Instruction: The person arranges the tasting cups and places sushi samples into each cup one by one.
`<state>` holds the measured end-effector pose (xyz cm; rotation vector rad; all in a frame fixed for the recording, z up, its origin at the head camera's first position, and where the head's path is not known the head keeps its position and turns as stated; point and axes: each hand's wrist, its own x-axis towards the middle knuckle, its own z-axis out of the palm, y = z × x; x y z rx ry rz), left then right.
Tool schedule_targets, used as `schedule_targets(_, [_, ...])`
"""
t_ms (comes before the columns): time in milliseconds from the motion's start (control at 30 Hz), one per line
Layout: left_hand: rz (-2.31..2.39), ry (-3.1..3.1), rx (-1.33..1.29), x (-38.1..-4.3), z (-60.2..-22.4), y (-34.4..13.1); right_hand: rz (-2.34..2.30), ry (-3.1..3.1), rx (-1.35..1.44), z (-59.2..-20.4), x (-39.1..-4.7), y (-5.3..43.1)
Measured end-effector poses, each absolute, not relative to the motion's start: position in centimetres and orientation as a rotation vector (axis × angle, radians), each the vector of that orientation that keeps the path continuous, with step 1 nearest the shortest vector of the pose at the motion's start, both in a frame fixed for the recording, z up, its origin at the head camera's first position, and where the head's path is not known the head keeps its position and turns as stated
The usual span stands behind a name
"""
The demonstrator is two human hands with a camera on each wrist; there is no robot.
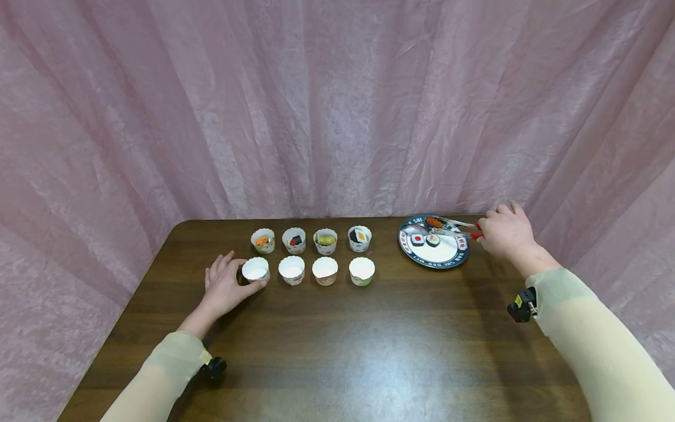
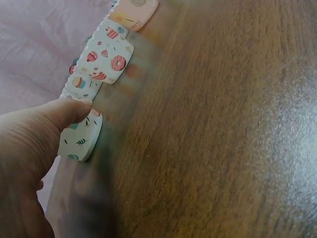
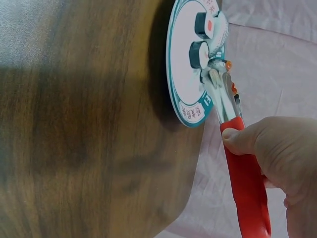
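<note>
At the left end of the front row, my left hand holds a white paper baking cup between thumb and fingers. In the left wrist view, the thumb lies on the printed side of this cup. My right hand grips red-handled metal tongs, thumb along one handle. Their tips reach over a round plate with a dark blue rim, right at an orange-topped toy sushi. A red-centred sushi roll and another roll sit beside it on the plate.
Three more front-row cups stand to the right of the held one. Behind is a back row of cups holding an orange piece, a red-and-black piece, a yellow-green piece and a black-and-white piece. A pink curtain hangs behind the wooden table.
</note>
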<state>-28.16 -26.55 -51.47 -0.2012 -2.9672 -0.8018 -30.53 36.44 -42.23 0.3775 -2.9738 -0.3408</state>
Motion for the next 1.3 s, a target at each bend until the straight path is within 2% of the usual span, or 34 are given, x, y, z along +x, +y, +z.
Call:
schedule_targets(633, [-0.803, -2.983, -0.202, -28.3, -51.5, -26.5, -0.282, -2.942, 0.376, -42.4, -30.0, 36.7])
schedule_targets(1067, [-0.803, -2.997, -0.169, -28.2, -51.5, -26.5, -0.284, -2.85, 0.416, -40.8, -29.4, 36.9])
schedule_targets(1300, [-0.805, -2.995, -0.164, -28.2, -51.6, -26.5, -0.283, -2.769, 0.498, -39.4, -29.1, 35.3])
